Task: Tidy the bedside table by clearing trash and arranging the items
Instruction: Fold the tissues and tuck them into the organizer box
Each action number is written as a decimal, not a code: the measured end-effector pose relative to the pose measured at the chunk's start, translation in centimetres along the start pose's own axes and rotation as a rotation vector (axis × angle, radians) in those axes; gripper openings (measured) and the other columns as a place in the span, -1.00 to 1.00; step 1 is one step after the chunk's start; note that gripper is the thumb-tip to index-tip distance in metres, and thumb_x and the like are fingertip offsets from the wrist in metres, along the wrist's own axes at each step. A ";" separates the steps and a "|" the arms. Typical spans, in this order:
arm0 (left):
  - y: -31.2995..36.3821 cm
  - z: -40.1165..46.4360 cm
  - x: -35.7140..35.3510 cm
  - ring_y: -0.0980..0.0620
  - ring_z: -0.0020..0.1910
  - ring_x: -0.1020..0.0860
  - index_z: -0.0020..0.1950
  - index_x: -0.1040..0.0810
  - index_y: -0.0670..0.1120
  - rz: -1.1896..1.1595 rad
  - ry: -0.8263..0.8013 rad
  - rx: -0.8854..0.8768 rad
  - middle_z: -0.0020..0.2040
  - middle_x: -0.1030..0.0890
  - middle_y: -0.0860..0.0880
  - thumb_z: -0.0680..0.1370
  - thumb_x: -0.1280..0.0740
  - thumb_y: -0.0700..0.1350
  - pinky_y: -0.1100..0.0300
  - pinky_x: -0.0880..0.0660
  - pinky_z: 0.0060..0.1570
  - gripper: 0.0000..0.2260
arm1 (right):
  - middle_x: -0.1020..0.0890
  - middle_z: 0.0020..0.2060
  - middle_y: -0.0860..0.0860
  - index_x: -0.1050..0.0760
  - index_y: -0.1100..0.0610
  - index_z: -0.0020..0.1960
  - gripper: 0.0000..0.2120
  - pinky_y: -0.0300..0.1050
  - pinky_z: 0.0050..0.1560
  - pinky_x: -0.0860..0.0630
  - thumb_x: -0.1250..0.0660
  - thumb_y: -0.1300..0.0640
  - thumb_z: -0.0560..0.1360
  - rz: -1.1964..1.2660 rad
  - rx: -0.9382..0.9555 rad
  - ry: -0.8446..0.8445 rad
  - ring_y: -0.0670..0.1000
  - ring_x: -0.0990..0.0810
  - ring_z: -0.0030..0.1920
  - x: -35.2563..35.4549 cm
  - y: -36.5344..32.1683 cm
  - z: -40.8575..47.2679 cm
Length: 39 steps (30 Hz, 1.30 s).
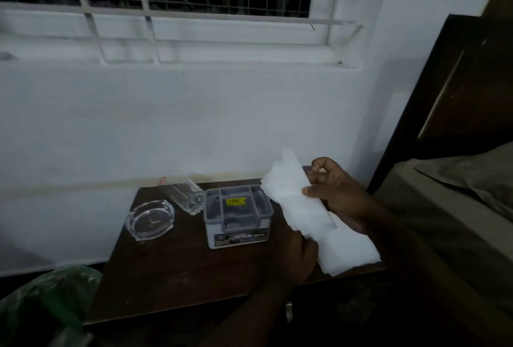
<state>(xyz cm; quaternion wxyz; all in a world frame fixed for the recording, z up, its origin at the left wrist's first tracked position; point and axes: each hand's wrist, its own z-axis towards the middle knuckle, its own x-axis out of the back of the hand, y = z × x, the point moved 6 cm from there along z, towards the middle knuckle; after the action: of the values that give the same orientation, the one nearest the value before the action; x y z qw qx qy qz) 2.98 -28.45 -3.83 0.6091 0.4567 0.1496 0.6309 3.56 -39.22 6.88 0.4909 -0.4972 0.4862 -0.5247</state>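
Note:
Both hands hold a white folded tissue or cloth (311, 216) above the right side of the dark wooden bedside table (172, 271). My right hand (336, 194) pinches its upper part from the right. My left hand (294, 260) grips its lower edge from below. On the table stand a clear plastic box with a grey lid (238, 214), a glass tumbler lying on its side (184, 192) and a clear glass ashtray (150, 219) at the left.
A green plastic bag (47, 299) sits on the floor left of the table. A bed with a dark headboard (444, 113) and olive bedding stands close on the right. A white wall and barred window rise behind the table.

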 end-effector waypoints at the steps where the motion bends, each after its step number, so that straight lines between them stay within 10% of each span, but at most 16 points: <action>1: 0.2 -0.3 0.2 0.05 0.42 -0.37 0.42 -0.39 -0.05 -0.015 -0.001 0.013 0.38 -0.46 -0.04 0.56 -0.26 -0.15 0.06 -0.31 0.41 -0.59 | -0.66 -0.06 0.04 -0.39 0.00 -0.10 -0.72 0.11 -0.13 -0.55 -0.34 0.36 0.47 -0.013 0.011 0.029 0.13 -0.63 -0.03 -0.6 -0.1 0.2; 4: 0.7 -1.7 1.7 0.17 0.23 -0.50 0.25 -0.50 -0.01 -0.124 -0.052 0.115 0.20 -0.55 0.03 0.58 -0.27 -0.12 0.15 -0.46 0.23 -0.75 | -0.59 -0.19 0.02 -0.43 -0.02 -0.24 -0.73 -0.01 -0.32 -0.52 -0.26 0.32 0.52 0.004 0.012 0.181 0.13 -0.59 -0.12 -1.8 0.0 1.1; 9: 1.7 -3.0 5.5 0.22 0.03 -0.55 0.07 -0.59 -0.04 -0.038 -0.176 0.072 0.02 -0.62 0.06 0.57 -0.29 -0.17 0.20 -0.52 0.03 -0.87 | -0.66 0.09 0.04 -0.63 0.07 0.08 -0.78 0.12 0.14 -0.58 -0.30 0.29 0.53 -0.215 0.081 0.414 0.05 -0.62 0.06 -2.7 0.5 2.2; 19: 3.5 1.0 12.4 0.34 -0.07 -0.46 -0.04 -0.61 -0.09 0.176 0.267 -0.058 -0.10 -0.60 0.07 0.50 -0.28 -0.25 0.41 -0.42 -0.03 -0.86 | -0.46 0.34 0.20 -0.41 0.20 0.39 -0.56 -0.58 0.23 -0.07 -0.31 0.33 0.53 -0.755 0.510 0.626 -0.10 -0.35 0.26 -6.7 -0.6 0.3; 23: 2.9 1.7 13.5 0.22 -0.01 -0.48 0.03 -0.63 -0.08 0.286 0.369 -0.040 -0.05 -0.64 0.06 0.41 -0.29 -0.27 0.10 -0.50 0.02 -0.74 | -0.39 0.38 0.20 -0.34 0.22 0.43 -0.55 -0.28 0.26 -0.33 -0.25 0.33 0.55 -0.855 0.494 0.489 0.08 -0.45 0.32 -8.9 1.6 0.3; 28: 1.4 2.6 13.7 0.00 0.07 -0.55 0.17 -0.54 -0.01 0.317 0.315 0.135 0.05 -0.62 0.06 0.40 -0.24 -0.14 -0.09 -0.49 0.10 -0.65 | -0.36 0.41 0.19 -0.33 0.23 0.43 -0.58 -0.56 0.29 -0.07 -0.20 0.27 0.58 -0.819 0.522 0.434 -0.08 -0.29 0.33 -10.0 2.5 0.5; 33: 0.5 3.0 13.2 -0.01 0.08 -0.57 0.17 -0.55 0.02 0.371 0.239 0.172 0.05 -0.64 0.06 0.43 -0.27 -0.10 -0.12 -0.48 0.12 -0.69 | -0.54 0.13 0.01 -0.53 0.02 0.21 -0.74 -0.09 0.11 -0.51 -0.19 0.15 0.58 -0.822 0.522 0.375 -0.03 -0.54 0.09 -9.5 3.2 0.4; 39: -0.2 3.4 12.0 0.04 0.11 -0.56 0.17 -0.57 0.05 0.549 0.128 0.159 0.06 -0.65 0.08 0.48 -0.23 -0.04 0.02 -0.38 0.14 -0.71 | -0.64 0.01 -0.01 -0.60 0.08 0.04 -0.84 -0.08 0.13 -0.51 -0.30 0.20 0.52 -0.721 0.538 0.568 -0.09 -0.55 0.07 -7.4 2.9 0.6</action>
<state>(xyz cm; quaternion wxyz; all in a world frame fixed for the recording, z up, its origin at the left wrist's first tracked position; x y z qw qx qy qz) 7.58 -18.78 2.55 0.3673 0.4856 0.1075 0.7860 4.38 -32.00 3.64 0.2386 -0.3277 0.2464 -0.8803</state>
